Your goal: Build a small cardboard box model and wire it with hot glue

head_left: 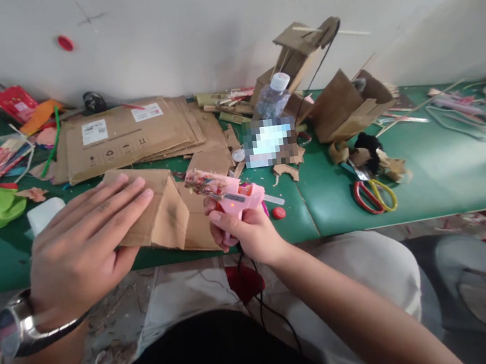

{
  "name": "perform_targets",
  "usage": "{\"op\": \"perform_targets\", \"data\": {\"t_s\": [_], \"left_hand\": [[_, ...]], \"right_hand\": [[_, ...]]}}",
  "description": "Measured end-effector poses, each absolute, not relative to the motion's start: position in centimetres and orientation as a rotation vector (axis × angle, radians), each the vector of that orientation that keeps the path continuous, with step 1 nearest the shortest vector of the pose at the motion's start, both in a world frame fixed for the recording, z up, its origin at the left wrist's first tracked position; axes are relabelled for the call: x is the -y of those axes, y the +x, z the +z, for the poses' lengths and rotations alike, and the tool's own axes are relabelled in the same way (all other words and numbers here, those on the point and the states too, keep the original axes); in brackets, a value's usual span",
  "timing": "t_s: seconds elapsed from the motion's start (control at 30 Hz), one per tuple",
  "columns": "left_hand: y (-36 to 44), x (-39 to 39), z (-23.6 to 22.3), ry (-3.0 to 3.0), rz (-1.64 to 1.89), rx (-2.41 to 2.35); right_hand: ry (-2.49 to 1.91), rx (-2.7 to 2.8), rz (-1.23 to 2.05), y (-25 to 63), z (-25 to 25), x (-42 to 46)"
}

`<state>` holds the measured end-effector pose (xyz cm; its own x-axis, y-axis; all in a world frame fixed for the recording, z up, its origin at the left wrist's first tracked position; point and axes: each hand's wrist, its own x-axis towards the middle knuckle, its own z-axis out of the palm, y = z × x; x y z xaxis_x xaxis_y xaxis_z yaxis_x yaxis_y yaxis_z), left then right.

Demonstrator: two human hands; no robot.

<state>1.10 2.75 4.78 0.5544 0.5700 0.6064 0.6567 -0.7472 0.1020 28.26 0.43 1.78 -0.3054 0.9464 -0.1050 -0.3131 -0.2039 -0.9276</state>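
Observation:
My left hand (81,237), with a watch at the wrist, lies with fingers stretched out over a folded piece of cardboard (169,214). Its thumb is mostly hidden along the near side. The cardboard has a bent-up, peaked flap at its right end. In my right hand (249,228) is a pink hot glue gun (236,200), its fingers wrapped round the handle. The nozzle points left, close above the cardboard flap, and an orange light glows on the body. A clear glue stick (274,199) sticks out at the back. A black cord hangs below.
Flat cardboard boxes (126,131) lie at the back left. A plastic bottle (272,98), a blurred-out bright screen (269,142) and cardboard constructions (344,104) stand behind the glue gun. Scissors (373,192) with red and yellow handles lie right; a red cap (278,212) sits nearer.

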Motion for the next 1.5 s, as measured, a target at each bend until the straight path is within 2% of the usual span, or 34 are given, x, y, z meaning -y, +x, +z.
{"op": "perform_targets", "data": {"t_s": [0.23, 1.5], "left_hand": [[1.2, -2.8, 4.1, -2.638, -1.075, 1.163], [1.8, -2.4, 4.9, -2.552, -0.941, 0.974]], "right_hand": [[-0.888, 1.028, 1.709, 28.1, 1.3, -0.2], [-0.813, 1.052, 1.716, 27.6, 1.8, -0.6]]}}
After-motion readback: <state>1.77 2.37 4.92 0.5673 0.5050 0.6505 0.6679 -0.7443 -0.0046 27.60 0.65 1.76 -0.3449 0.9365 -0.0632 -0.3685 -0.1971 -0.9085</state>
